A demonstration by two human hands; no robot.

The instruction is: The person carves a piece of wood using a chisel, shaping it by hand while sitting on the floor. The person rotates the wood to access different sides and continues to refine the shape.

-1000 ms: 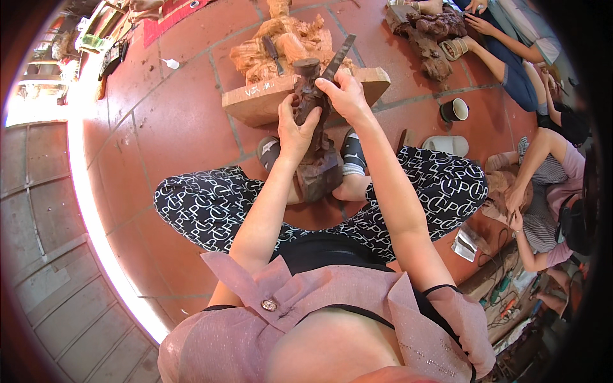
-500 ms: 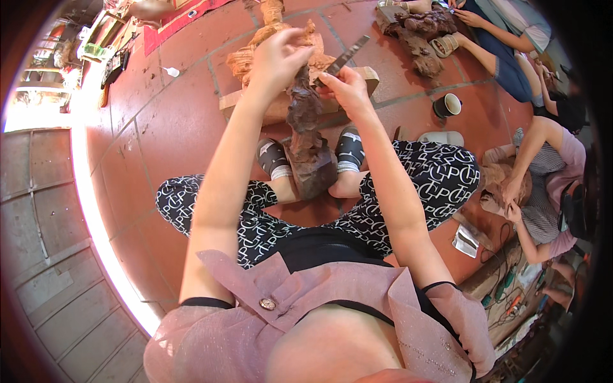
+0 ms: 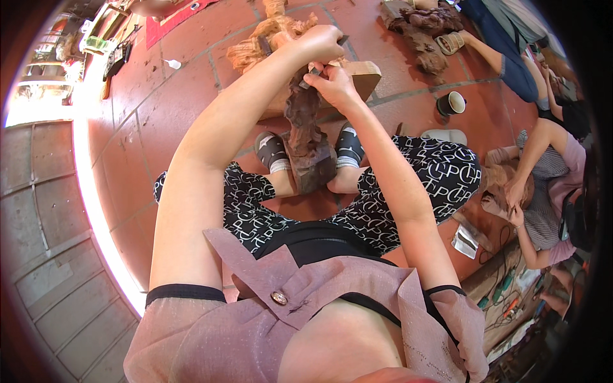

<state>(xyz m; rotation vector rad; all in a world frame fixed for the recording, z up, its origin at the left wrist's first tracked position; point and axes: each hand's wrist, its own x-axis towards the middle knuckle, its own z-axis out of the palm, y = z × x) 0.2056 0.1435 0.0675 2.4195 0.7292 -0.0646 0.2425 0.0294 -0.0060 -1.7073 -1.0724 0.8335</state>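
Note:
Between my shoes stands a dark brown wood carving (image 3: 305, 121) on a blocky foot, its upper end hidden behind my hands. My left hand (image 3: 324, 43) is closed in a fist at the far end of a flat dark strip (image 3: 311, 78), perhaps a file or sandpaper; a dark tip shows past the knuckles. My right hand (image 3: 336, 84) pinches the strip's near end between thumb and fingers, close against the carving's upper part. The strip's middle is mostly hidden by my hands. Beyond lies a light orange wood carving (image 3: 258, 48), with a pale wooden board (image 3: 365, 78) beside it.
A dark cup with a pale inside (image 3: 451, 103) stands on the tiled floor (image 3: 172, 121) at the right. Another dark carving (image 3: 421, 38) lies far right by a person's foot. A second person's hands (image 3: 514, 195) work on a brown piece. Cables and tools (image 3: 511, 300) lie lower right.
My left hand has moved right and closed at the strip's far end; its elbow has swung out left. My right hand has lowered slightly, bringing the strip against the carving.

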